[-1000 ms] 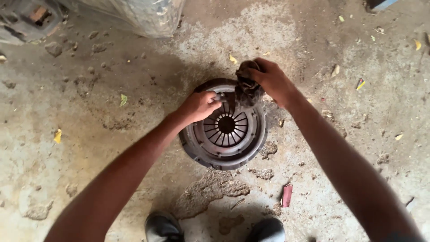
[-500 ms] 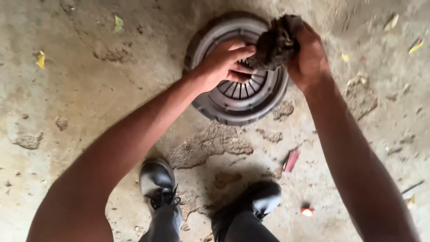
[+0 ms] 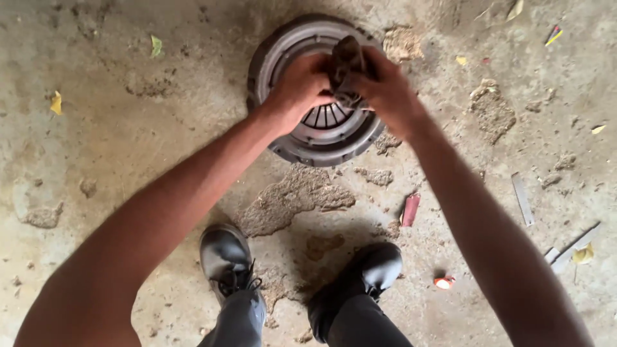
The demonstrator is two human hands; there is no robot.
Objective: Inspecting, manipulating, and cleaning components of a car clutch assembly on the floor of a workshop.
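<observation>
A round grey metal clutch plate (image 3: pixel 283 149) with radial fingers at its centre lies flat on the dirty concrete floor, at the top middle of the head view. Both hands meet just above it. My right hand (image 3: pixel 387 95) grips a dark, crumpled rag (image 3: pixel 345 62). My left hand (image 3: pixel 299 88) is closed on the rag's left side, over the plate's inner ring. The hands hide much of the plate's centre.
My two black shoes (image 3: pixel 226 256) stand near the bottom, just below the plate. A small red strip (image 3: pixel 409 209), a red-and-white scrap (image 3: pixel 444 281), pale flat slats (image 3: pixel 522 199) and yellow leaves (image 3: pixel 56 103) lie scattered on the cracked floor (image 3: pixel 128 160).
The view has tilted down, so the plate sits higher and my shoes show fully. My hands have come together on the rag above the plate's centre.
</observation>
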